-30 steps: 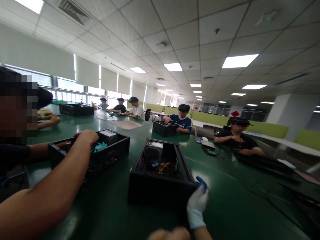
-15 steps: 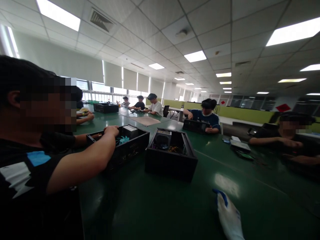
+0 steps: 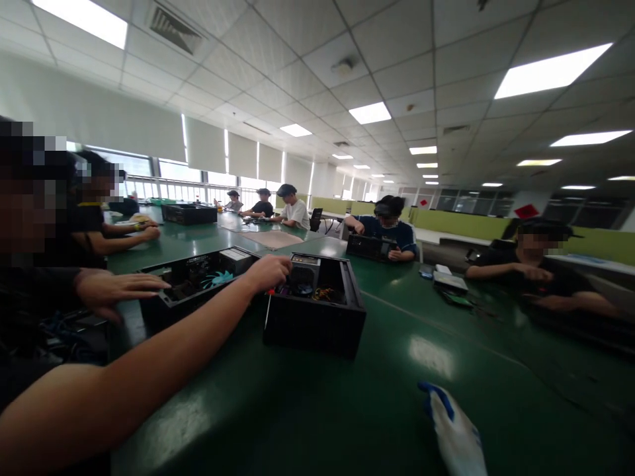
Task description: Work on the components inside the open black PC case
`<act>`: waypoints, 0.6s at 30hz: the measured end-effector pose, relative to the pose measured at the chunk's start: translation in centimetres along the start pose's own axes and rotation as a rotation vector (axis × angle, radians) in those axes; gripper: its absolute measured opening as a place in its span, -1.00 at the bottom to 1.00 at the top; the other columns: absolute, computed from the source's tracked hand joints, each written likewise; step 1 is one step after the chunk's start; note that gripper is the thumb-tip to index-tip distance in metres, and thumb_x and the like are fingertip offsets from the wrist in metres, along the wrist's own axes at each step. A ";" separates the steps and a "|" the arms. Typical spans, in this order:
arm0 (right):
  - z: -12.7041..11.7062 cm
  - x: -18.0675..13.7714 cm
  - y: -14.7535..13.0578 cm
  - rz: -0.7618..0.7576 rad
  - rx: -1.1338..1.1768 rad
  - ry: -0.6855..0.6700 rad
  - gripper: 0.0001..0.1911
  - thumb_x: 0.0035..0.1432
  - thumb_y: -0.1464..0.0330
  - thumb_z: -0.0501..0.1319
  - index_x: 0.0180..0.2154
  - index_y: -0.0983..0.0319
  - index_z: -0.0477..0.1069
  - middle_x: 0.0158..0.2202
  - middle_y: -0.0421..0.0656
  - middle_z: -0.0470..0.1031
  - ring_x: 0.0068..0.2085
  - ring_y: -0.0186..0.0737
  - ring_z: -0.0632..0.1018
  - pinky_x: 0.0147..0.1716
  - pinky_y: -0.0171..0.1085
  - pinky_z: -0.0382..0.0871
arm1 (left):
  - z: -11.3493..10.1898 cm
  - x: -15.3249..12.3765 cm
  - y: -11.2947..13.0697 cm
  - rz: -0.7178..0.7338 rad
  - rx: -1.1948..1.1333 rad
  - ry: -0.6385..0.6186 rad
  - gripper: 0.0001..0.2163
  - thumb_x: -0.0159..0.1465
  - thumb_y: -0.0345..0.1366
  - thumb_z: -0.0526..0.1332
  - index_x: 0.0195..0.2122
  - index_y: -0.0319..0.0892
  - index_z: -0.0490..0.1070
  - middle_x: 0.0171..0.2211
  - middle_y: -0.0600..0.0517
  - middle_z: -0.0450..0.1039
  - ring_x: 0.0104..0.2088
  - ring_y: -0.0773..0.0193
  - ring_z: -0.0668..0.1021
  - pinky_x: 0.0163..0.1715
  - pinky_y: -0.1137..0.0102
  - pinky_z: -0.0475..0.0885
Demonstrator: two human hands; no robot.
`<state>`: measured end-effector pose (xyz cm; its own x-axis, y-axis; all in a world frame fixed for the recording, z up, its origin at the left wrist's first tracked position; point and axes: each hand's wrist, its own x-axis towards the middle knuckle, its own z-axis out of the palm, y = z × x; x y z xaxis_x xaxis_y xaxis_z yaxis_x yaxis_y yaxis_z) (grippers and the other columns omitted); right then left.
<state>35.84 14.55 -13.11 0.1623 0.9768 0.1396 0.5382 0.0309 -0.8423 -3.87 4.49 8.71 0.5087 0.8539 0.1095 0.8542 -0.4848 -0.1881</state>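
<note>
Glove, white with blue fingertips, on right hand (image 3: 454, 433), lower right of frame: fingers straight and loose, holding nothing. It is idle by the look of it. Open black computer case (image 3: 317, 320) sits at frame centre, well apart, so work inside it calls for a reach forward. A co-worker's hand (image 3: 270, 271) is at the case's rim. Left hand is out of view.

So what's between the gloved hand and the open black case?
Head view: only bare green tabletop, with a ceiling-light reflection, between the gloved right hand and the black case.

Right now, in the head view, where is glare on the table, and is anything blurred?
Head view: ceiling lights leave a glare patch on the green table, right of the black case; the gloved right hand at the bottom edge is blurred.
</note>
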 end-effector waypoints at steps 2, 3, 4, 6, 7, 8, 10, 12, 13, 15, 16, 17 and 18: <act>-0.1 -0.1 -0.2 0.049 0.030 -0.002 -0.25 0.09 -0.18 0.01 0.05 0.19 0.48 -0.25 0.07 0.59 -0.29 0.13 0.58 -0.41 -0.01 0.49 | -1.5 0.5 -1.5 0.050 0.014 -0.085 -0.37 -0.22 0.32 0.01 -0.39 0.01 0.61 -0.44 -0.19 0.58 -0.10 0.10 0.57 -0.31 0.16 0.26; -0.2 -0.2 -0.3 0.074 0.037 -0.010 -0.24 0.08 -0.18 0.03 0.07 0.20 0.48 -0.22 0.08 0.59 -0.27 0.15 0.58 -0.39 0.00 0.50 | -1.8 0.7 -1.7 0.112 0.031 -0.129 -0.36 -0.24 0.32 0.02 -0.36 0.02 0.61 -0.43 -0.18 0.58 -0.10 0.09 0.57 -0.32 0.16 0.26; -0.3 -0.3 -0.3 0.098 0.041 -0.017 -0.22 0.08 -0.19 0.04 0.09 0.20 0.47 -0.19 0.10 0.59 -0.25 0.16 0.58 -0.38 0.00 0.50 | -1.7 0.7 -1.7 0.207 0.055 -0.161 -0.39 -0.26 0.32 0.05 -0.35 0.09 0.61 -0.42 -0.17 0.59 -0.09 0.06 0.56 -0.34 0.14 0.27; -0.4 -0.7 -0.7 0.128 0.050 -0.013 -0.20 0.07 -0.20 0.05 0.11 0.20 0.45 -0.13 0.10 0.58 -0.20 0.17 0.59 -0.36 -0.02 0.50 | -0.6 0.4 -1.2 0.408 0.097 -0.163 -0.52 -0.25 0.32 0.08 -0.43 0.26 0.57 -0.43 -0.16 0.57 -0.03 0.02 0.54 -0.38 0.06 0.27; -0.4 -1.1 -1.0 0.132 0.059 -0.016 -0.19 0.06 -0.21 0.05 0.11 0.20 0.45 -0.12 0.10 0.58 -0.19 0.16 0.59 -0.35 -0.03 0.51 | 0.3 -0.1 -1.1 0.463 0.104 -0.138 -0.57 -0.22 0.33 0.07 -0.49 0.30 0.55 -0.43 -0.19 0.55 0.00 0.01 0.53 -0.40 0.04 0.26; -0.5 -1.5 -1.4 0.127 0.071 -0.028 -0.19 0.07 -0.22 0.04 0.12 0.20 0.44 -0.11 0.09 0.57 -0.18 0.14 0.59 -0.34 -0.05 0.51 | 1.3 -0.9 -1.2 0.461 0.102 -0.096 -0.59 -0.17 0.33 0.04 -0.52 0.30 0.54 -0.44 -0.22 0.54 0.00 0.02 0.53 -0.40 0.02 0.26; -0.5 -2.5 -2.5 0.078 0.099 -0.070 -0.19 0.08 -0.20 0.01 0.11 0.22 0.44 -0.12 0.06 0.58 -0.16 0.11 0.59 -0.29 -0.08 0.50 | 3.2 -3.2 -2.3 0.284 0.093 0.044 -0.54 -0.03 0.30 -0.02 -0.54 0.19 0.55 -0.48 -0.28 0.49 -0.03 0.06 0.55 -0.39 0.06 0.26; -0.6 -3.1 -3.7 0.006 0.115 -0.092 -0.22 0.10 -0.17 -0.02 0.07 0.26 0.45 -0.15 0.05 0.59 -0.15 0.09 0.58 -0.24 -0.10 0.49 | 4.3 -6.1 -3.7 0.032 0.103 0.244 -0.52 0.10 0.22 -0.08 -0.54 0.12 0.55 -0.55 -0.25 0.42 -0.11 0.09 0.57 -0.40 0.09 0.28; -0.6 -3.3 -4.2 -0.022 0.114 -0.085 -0.24 0.10 -0.15 -0.02 0.04 0.27 0.46 -0.17 0.05 0.59 -0.15 0.08 0.58 -0.22 -0.11 0.47 | 4.5 -7.5 -4.0 -0.047 0.108 0.351 -0.52 0.14 0.18 -0.10 -0.55 0.12 0.54 -0.58 -0.22 0.38 -0.15 0.09 0.58 -0.42 0.10 0.28; -0.6 -3.3 -4.8 -0.048 0.107 -0.045 -0.28 0.09 -0.11 -0.03 -0.03 0.29 0.48 -0.23 0.04 0.60 -0.18 0.06 0.58 -0.21 -0.13 0.45 | 4.3 -9.5 -2.3 -0.014 0.066 0.457 -0.56 0.16 0.13 -0.08 -0.45 0.15 0.57 -0.57 -0.19 0.37 -0.14 0.06 0.58 -0.43 0.10 0.33; -0.5 -3.3 -4.9 -0.057 0.108 -0.022 -0.31 0.09 -0.10 -0.03 -0.06 0.28 0.48 -0.25 0.03 0.60 -0.20 0.04 0.58 -0.20 -0.13 0.44 | 3.9 -9.9 0.1 0.104 0.023 0.406 -0.58 0.13 0.15 -0.04 -0.34 0.22 0.59 -0.51 -0.18 0.42 -0.11 0.02 0.57 -0.43 0.09 0.36; -0.5 -3.2 -4.9 -0.068 0.111 0.000 -0.34 0.09 -0.08 -0.02 -0.10 0.27 0.49 -0.26 0.02 0.60 -0.22 0.03 0.58 -0.20 -0.14 0.43 | 3.6 -9.8 3.5 0.204 -0.011 0.327 -0.59 0.07 0.19 0.00 -0.21 0.34 0.56 -0.43 -0.15 0.46 -0.05 -0.02 0.55 -0.43 0.05 0.39; -0.4 -3.1 -4.9 -0.081 0.115 0.017 -0.37 0.08 -0.08 -0.02 -0.13 0.26 0.48 -0.28 0.01 0.60 -0.23 0.02 0.58 -0.20 -0.14 0.43 | 3.3 -9.3 7.8 0.282 -0.032 0.273 -0.59 0.00 0.24 0.03 -0.13 0.55 0.47 -0.37 -0.09 0.47 -0.02 -0.05 0.52 -0.47 -0.02 0.43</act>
<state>33.05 11.26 -9.23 0.1368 0.9663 0.2180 0.4516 0.1350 -0.8820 -2.33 -6.60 2.96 0.7300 0.6068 0.3145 0.6776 -0.7025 -0.2175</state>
